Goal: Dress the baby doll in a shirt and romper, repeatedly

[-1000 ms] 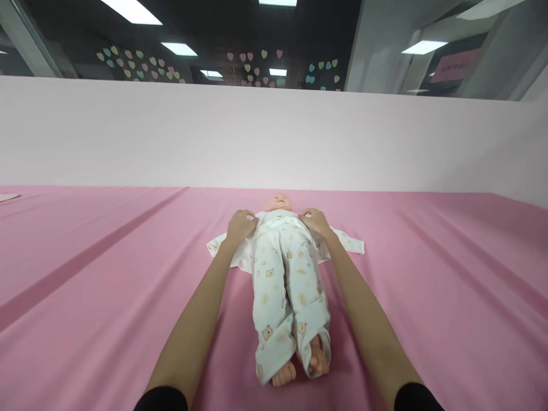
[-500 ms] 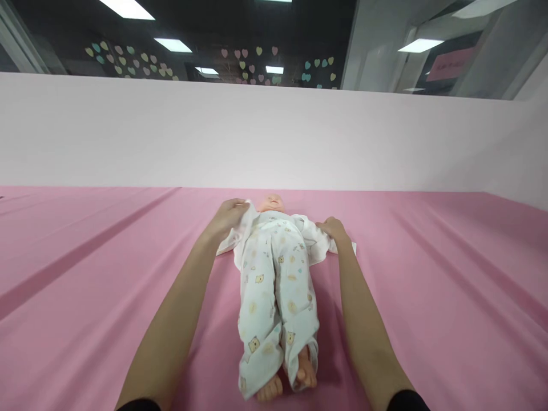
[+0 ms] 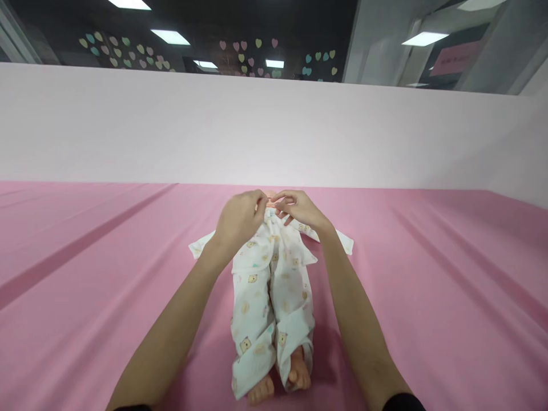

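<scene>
A baby doll lies on its back, feet toward me, in a white bear-print shirt [image 3: 295, 248] and matching trousers [image 3: 252, 308]. Its bare feet [image 3: 299, 371] poke out of the trouser legs. At the collar, my left hand [image 3: 242, 217] is closed, pinching the shirt front by the neck. My right hand [image 3: 302, 208] meets it there, thumb and forefinger drawn together at the collar while its other fingers hang loosely curled. Both hands cover most of the doll's head [image 3: 270, 195] and upper chest. The shirt sleeves [image 3: 345, 242] stretch out flat to either side.
Pink, wrinkled sheeting [image 3: 107, 274] spreads under the doll. A low white wall [image 3: 274, 131] runs along the far edge. Above it, dark glass carries heart stickers [image 3: 250, 60] and lamp reflections.
Both hands have left the sleeves and come inward to the doll's neck. The sleeves now lie spread out, and the shirt front is drawn together over the chest.
</scene>
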Tool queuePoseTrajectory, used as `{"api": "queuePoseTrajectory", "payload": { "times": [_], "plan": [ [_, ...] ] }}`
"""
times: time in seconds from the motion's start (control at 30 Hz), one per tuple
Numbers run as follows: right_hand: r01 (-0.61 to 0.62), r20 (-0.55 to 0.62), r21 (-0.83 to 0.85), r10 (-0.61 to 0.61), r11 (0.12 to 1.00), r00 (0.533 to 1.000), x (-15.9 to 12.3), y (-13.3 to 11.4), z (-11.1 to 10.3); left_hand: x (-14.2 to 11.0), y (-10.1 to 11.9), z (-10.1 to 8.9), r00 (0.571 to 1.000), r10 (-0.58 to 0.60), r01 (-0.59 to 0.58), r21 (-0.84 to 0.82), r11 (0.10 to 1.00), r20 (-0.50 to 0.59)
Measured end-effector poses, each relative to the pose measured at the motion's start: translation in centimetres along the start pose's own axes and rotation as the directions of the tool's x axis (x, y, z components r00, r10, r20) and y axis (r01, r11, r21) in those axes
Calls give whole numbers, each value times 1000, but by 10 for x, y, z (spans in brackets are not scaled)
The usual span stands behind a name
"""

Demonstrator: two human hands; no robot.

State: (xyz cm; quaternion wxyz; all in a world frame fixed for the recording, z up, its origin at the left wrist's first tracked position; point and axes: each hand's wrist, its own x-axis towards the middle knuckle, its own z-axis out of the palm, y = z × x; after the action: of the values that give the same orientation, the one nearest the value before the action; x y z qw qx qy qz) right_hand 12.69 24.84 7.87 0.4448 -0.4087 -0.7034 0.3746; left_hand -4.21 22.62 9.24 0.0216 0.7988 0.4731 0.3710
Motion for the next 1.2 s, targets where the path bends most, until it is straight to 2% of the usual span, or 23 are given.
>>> {"api": "queuePoseTrajectory", "payload": {
  "times": [0.03,0.1,0.17,0.27,0.33,0.4,0.5,0.6,0.73,0.8,0.87,0.97,1.07,1.13,1.2],
  "plan": [
    [-25,-43,-13,24,1000,999,1,0,2,4,-9,6,997,-32,30,-38,999,-68],
    [-68,-193,-80,51,994,980,5,10,5,9,-27,25,991,-85,73,-114,991,-104],
    [-107,-326,-219,30,970,945,11,27,13,11,-43,47,994,-111,111,-55,992,5],
    [-194,-365,-531,-16,825,931,18,50,35,11,-56,73,977,-118,82,197,977,180],
    [-266,-387,-667,-18,696,922,21,59,52,13,-59,79,968,-131,61,308,949,213],
    [-352,-461,-681,-2,642,887,22,65,62,19,-60,81,963,-167,88,341,936,210],
    [-422,-556,-601,24,679,831,24,71,63,29,-61,86,955,-238,185,273,944,176],
    [-434,-622,-556,-9,709,783,24,80,55,35,-60,96,946,-292,266,178,947,138],
    [-460,-664,-536,-16,708,748,23,89,50,32,-60,104,946,-302,290,111,951,120],
    [-448,-665,-513,-9,732,747,23,91,49,30,-61,104,941,-321,313,85,946,111],
    [-373,-645,-514,-61,772,762,24,91,49,29,-63,104,940,-323,318,65,946,107],
    [-178,-586,-547,-223,818,779,26,91,48,29,-66,105,953,-284,281,42,959,106],
    [-26,-596,-517,-338,856,728,30,92,48,29,-69,106,969,-235,237,-11,972,83],
    [20,-636,-445,-331,895,697,33,95,48,29,-70,107,973,-217,222,-66,973,82],
    [-2,-672,-323,-228,947,704,35,99,49,29,-72,109,974,-205,217,-127,968,100]
  ]
}}
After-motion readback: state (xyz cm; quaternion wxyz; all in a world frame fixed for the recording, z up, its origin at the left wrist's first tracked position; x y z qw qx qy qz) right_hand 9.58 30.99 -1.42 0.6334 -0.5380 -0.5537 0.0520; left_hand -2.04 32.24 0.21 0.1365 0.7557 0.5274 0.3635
